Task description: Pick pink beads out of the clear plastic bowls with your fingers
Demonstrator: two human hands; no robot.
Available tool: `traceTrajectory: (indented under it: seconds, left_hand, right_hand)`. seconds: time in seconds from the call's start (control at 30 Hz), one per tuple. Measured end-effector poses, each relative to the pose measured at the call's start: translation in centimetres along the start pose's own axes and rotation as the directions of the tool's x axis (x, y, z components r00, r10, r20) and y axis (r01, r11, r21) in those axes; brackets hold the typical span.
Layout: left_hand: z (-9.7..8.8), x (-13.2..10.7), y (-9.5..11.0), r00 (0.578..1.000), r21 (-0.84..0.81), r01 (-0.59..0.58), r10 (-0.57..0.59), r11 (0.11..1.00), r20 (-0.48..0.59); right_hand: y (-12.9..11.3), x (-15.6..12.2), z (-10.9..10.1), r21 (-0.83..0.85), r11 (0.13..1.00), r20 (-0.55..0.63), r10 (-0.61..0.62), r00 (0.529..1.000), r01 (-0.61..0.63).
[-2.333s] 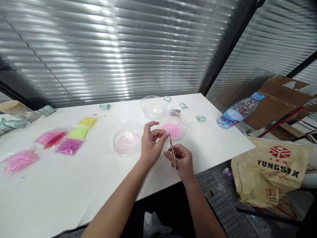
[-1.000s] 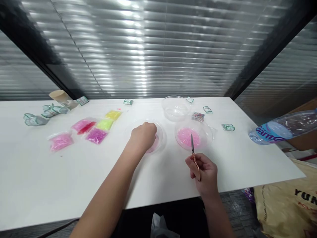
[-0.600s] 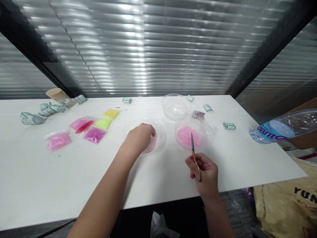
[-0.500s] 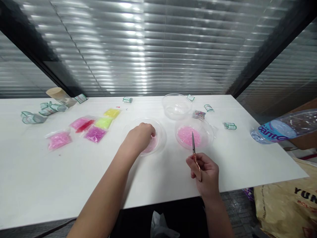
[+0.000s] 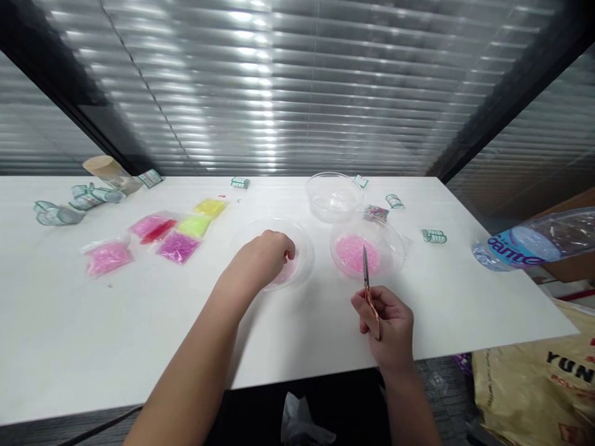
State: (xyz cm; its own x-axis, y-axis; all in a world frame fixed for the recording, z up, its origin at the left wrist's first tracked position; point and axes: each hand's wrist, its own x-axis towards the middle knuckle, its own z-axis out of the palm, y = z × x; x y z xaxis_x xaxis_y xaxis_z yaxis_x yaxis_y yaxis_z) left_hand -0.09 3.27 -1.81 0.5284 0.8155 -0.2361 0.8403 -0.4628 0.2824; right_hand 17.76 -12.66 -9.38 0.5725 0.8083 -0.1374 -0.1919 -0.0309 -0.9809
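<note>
My right hand (image 5: 388, 325) grips a pair of scissors (image 5: 367, 272) by the copper-coloured handles, blades pointing up and away from me. Just behind the blades stands a clear plastic bowl (image 5: 395, 260) with pink bits (image 5: 356, 253) in it. My left hand (image 5: 267, 257) reaches over a second clear bowl (image 5: 304, 263), which holds some pale pink stuff (image 5: 286, 272). Its fingers are curled down and closed; whatever they pinch is hidden. A third clear bowl (image 5: 332, 214) sits farther back, with a small packet of multicoloured bits (image 5: 375, 214) to its right.
Flat bags of pink (image 5: 109, 257), purple (image 5: 178, 246) and yellow (image 5: 211, 207) bits lie to the left. Behind them are crumpled wrappers (image 5: 56, 215) and a tan-topped container (image 5: 105, 167). At the right edge lies a large water bottle (image 5: 525, 244); a paper sack (image 5: 530, 384) is below the table.
The view has shifted slightly. Both hands keep nearly the same place over the table, the scissors still held upright in the right one.
</note>
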Motion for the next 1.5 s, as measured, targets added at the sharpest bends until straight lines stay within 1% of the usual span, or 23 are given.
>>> traceTrajectory:
  seconds: [0.2,0.4,0.5,0.57,0.7,0.8,0.9,0.97,1.07,1.13,1.2,1.3,1.4,1.5]
  left_hand:
    - [-0.1,-0.1,0.6,0.999,0.019,0.029,-0.03,0.999,0.043]
    - [0.1,-0.2,0.5,1.0,0.01,0.008,-0.008,1.0,0.011]
    - [-0.1,-0.3,0.5,0.999,-0.025,-0.022,0.021,0.999,-0.034]
    - [-0.6,-0.5,0.8,0.992,-0.076,-0.075,0.066,0.994,-0.112]
    - [-1.6,-1.4,1.5,0.953,-0.249,-0.215,0.147,0.945,-0.264]
    - [-1.8,-1.9,1.9,0.933,-0.365,-0.292,0.179,0.884,-0.313]
    - [-1.5,-2.0,2.1,0.911,-0.439,-0.365,0.219,0.821,-0.349]
    - [-1.2,-1.9,2.2,0.882,-0.468,-0.439,0.269,0.767,-0.388]
    - [-0.9,-2.1,2.5,0.808,-0.462,-0.575,0.379,0.675,-0.451]
    - [-0.6,-2.2,2.8,0.763,-0.447,-0.639,0.447,0.625,-0.466]
    - [-0.4,-2.5,3.0,0.74,-0.448,-0.67,0.492,0.591,-0.459]
    - [-0.2,-2.7,3.1,0.721,-0.46,-0.693,0.523,0.555,-0.455]
    - [-0.2,-2.8,3.0,0.703,-0.465,-0.711,0.534,0.528,-0.469]
    - [-0.3,-2.8,2.9,0.688,-0.466,-0.726,0.554,0.506,-0.47]
  right_hand:
    - [-0.1,-0.1,-0.1,-0.023,1.0,0.009,-0.009,1.0,0.009]
    - [0.0,0.0,-0.2,-0.046,0.999,0.027,-0.024,0.999,0.025]
    - [0.1,0.0,-0.2,-0.054,0.998,0.033,-0.026,0.999,0.028]
    - [0.0,0.0,-0.2,-0.054,0.998,0.042,-0.025,0.999,0.027]
    - [-0.2,-0.2,-0.2,-0.077,0.995,0.095,-0.049,0.994,0.056]
    - [-0.4,-0.2,-0.5,-0.088,0.991,0.186,-0.08,0.979,0.097]
    - [-0.6,-0.2,-0.9,-0.064,0.991,0.289,-0.096,0.952,0.119]
    - [-0.9,-0.2,-1.1,-0.053,0.992,0.38,-0.087,0.921,0.116]
    - [-1.0,-0.3,-1.3,-0.09,0.99,0.525,-0.047,0.85,0.111]
    - [-1.0,-0.4,-1.3,-0.111,0.988,0.591,-0.023,0.806,0.109]
    - [-0.9,-0.4,-1.4,-0.114,0.989,0.617,-0.008,0.787,0.099]
    - [-0.9,-0.4,-1.6,-0.104,0.992,0.616,0.012,0.788,0.067]
    - [-1.1,-0.4,-1.6,-0.088,0.996,0.628,0.028,0.778,0.035]
    - [-1.3,-0.5,-1.6,-0.07,0.997,0.631,0.023,0.775,0.028]
